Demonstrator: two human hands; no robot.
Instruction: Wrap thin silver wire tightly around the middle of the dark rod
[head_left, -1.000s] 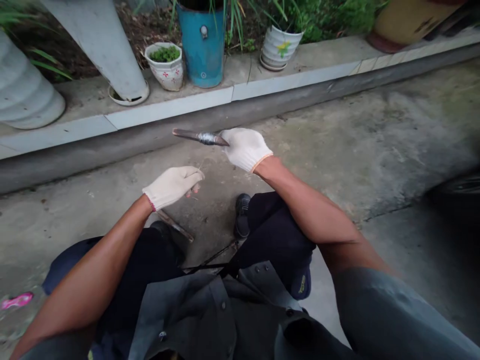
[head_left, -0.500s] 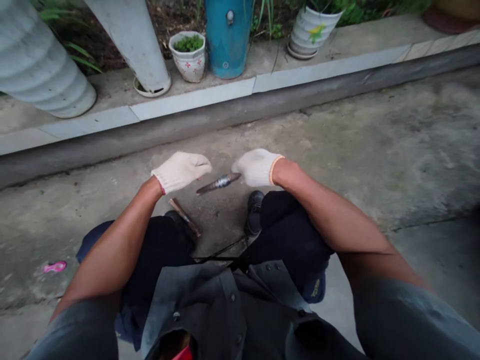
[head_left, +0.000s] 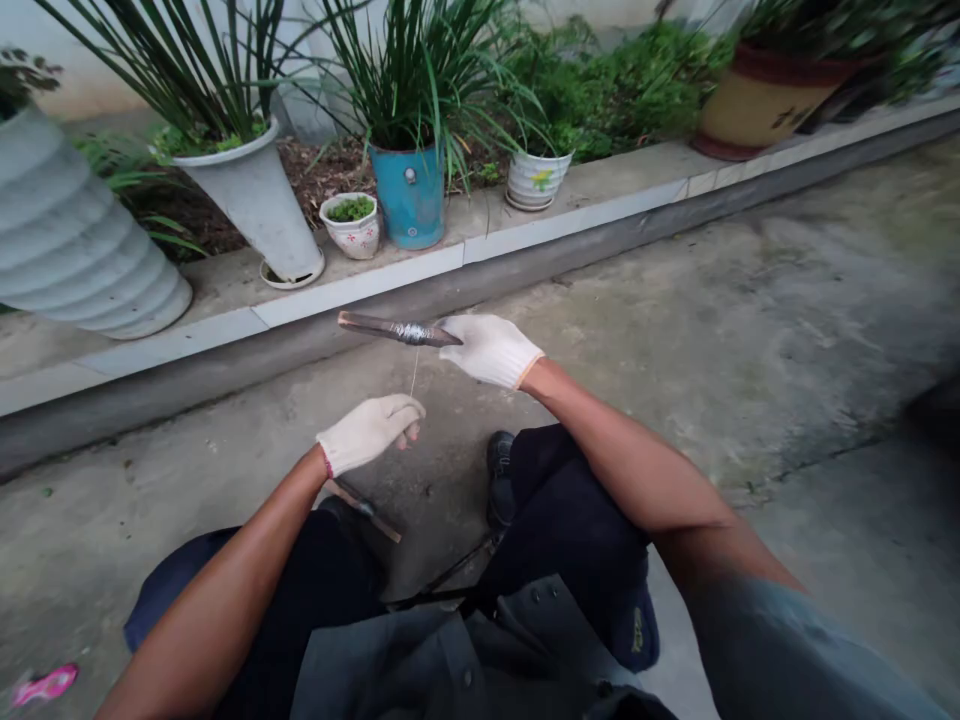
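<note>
My right hand (head_left: 487, 350), in a white knit glove, is closed round one end of a dark wooden stick (head_left: 367, 323). Shiny wire (head_left: 414, 333) is wound round the stick's middle. From that winding a thin strand (head_left: 415, 375) runs down, pulled straight, to my left hand (head_left: 373, 428). My left hand is gloved too, its fingertips pinched on the strand, below and to the left of the stick. A second stick (head_left: 384, 524) lies by my left shoe, partly hidden behind my left hand and wrist.
A tiled ledge (head_left: 360, 303) crosses ahead, bearing a blue pot (head_left: 411, 200), a small white pot (head_left: 352, 238), tall white planters (head_left: 244, 205) and a yellow-brown pot (head_left: 757, 105). A pink object (head_left: 46, 686) lies on the concrete ground (head_left: 637, 330) at lower left.
My right hand has raised the stick and tilted its free end up and left. My left hand now sits lower than the stick, with the strand stretched between them. The view has tipped upward.
</note>
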